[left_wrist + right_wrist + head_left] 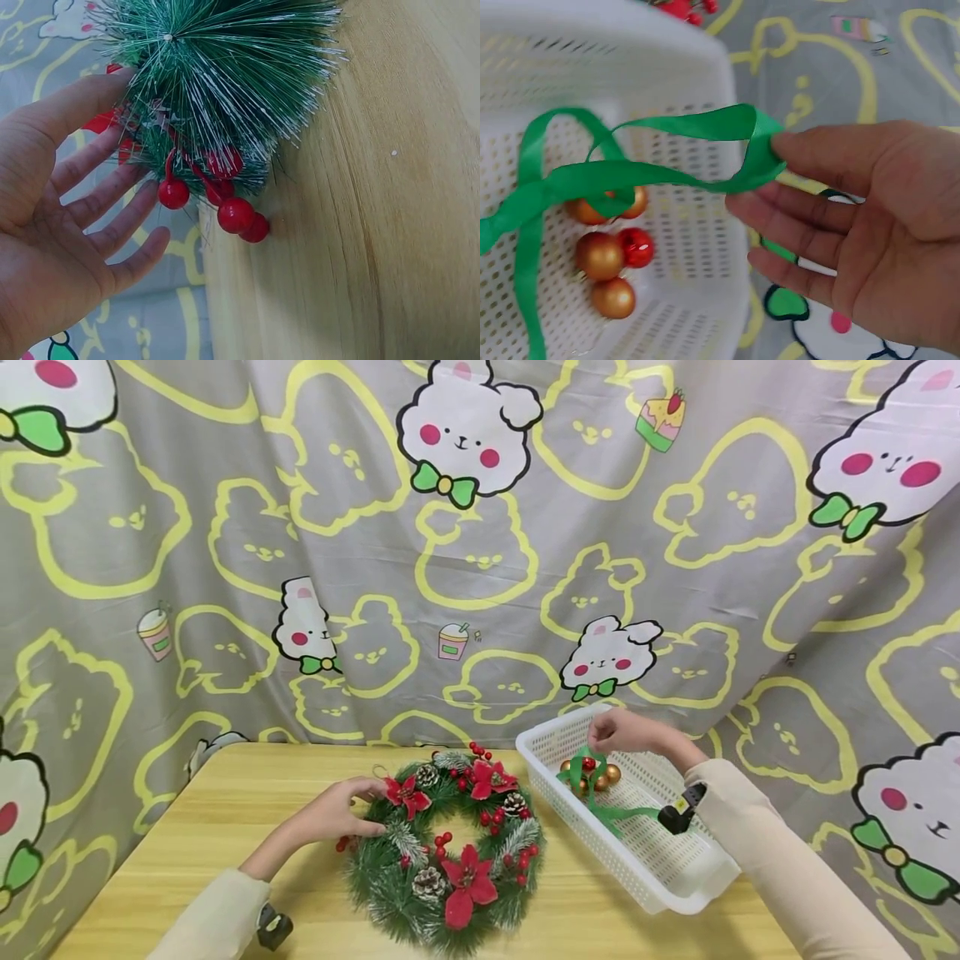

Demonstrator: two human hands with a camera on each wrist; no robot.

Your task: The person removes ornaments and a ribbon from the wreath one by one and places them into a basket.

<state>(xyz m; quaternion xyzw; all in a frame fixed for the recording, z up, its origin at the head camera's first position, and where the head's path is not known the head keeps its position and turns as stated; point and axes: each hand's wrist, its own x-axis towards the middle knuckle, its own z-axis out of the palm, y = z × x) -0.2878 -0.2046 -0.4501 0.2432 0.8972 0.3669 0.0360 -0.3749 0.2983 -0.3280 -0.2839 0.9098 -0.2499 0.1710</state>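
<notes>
A green Christmas wreath with red poinsettias, pinecones and red berries lies on the wooden table. My left hand is at its left side, fingers and thumb spread around the outer edge; in the left wrist view the hand has its fingertips at the needles. Over the far end of a white plastic basket, my right hand pinches a green ribbon between thumb and fingers. The ribbon loops down into the basket, over gold ball ornaments and a red ball ornament.
The basket stands right of the wreath on the table. A grey curtain with cartoon rabbits hangs close behind the table and at both sides. Wrist cameras are strapped to both sleeves.
</notes>
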